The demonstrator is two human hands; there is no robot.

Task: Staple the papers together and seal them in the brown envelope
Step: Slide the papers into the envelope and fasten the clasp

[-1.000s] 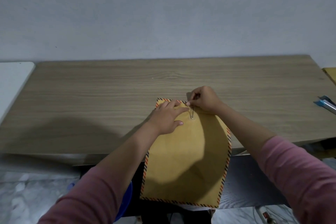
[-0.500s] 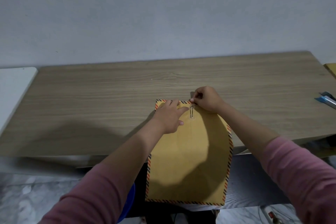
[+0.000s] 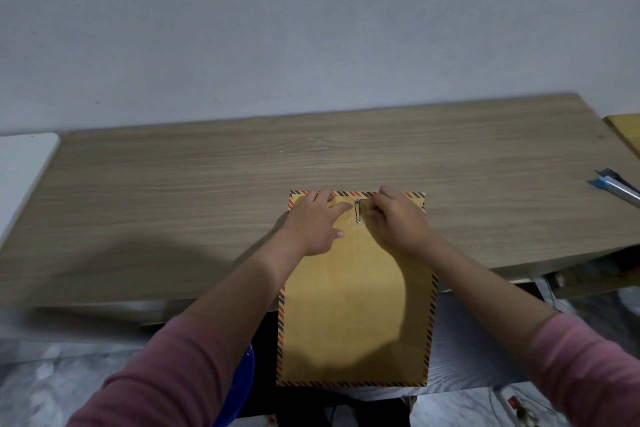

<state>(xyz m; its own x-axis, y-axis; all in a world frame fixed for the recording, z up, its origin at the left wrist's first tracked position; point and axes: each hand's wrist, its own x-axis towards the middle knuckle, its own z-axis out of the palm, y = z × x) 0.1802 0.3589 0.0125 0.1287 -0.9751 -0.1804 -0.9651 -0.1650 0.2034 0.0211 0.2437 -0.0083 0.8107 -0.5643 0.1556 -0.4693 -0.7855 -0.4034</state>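
Your brown envelope (image 3: 353,305) lies lengthwise away from you on the surface (image 3: 173,201), flap end far, near end overhanging. Left hand (image 3: 313,224) presses flat; right hand (image 3: 398,218) pinches the metal clasp (image 3: 358,211) between them.

Single head-worn view, wide-angle, looking forward and down from above the near edge of the wooden desk (image 3: 173,201). Faces the grey wall (image 3: 311,28) behind the far edge. Close over both forearms; desk spans nearly full width, right corner cropped. Floor (image 3: 52,374) visible below the near edge. No second view to overlap.
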